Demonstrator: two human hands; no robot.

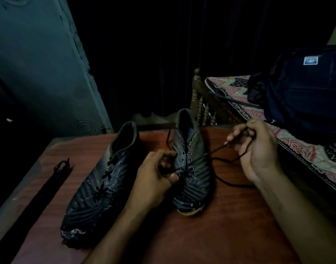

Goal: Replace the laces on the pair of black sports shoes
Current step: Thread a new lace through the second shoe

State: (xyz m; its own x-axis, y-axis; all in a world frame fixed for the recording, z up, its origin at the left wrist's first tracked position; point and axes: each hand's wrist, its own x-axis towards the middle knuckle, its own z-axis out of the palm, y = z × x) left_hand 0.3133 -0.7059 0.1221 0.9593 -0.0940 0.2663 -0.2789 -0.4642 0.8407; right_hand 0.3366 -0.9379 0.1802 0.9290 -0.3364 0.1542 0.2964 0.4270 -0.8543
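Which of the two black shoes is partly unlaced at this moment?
The right shoe, between the hands: its upper eyelets are empty, and the right hand holds its loose lace out to the side. The left shoe is laced all the way up.

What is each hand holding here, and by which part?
Right hand pinches the black lace near its free end; left hand grips the right-side shoe at its eyelets.

Bag (306,96) cut off right; background dark.

Head view, downward, close over table (211,235)
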